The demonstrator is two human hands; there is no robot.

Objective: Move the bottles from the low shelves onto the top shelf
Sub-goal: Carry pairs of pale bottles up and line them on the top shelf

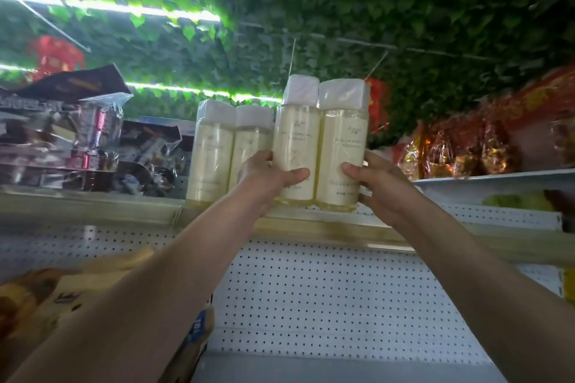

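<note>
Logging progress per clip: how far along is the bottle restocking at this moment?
Done: two cream bottles stand on the top shelf. In hand: the left hand and right hand each grip one of two more bottles, bases at the shelf's front edge, apparently being set down. Left: the low shelves are out of view, so the remaining count cannot be told.

shop, pegboard shelving (pixel 311 289), packaged goods (pixel 77 140)
</note>
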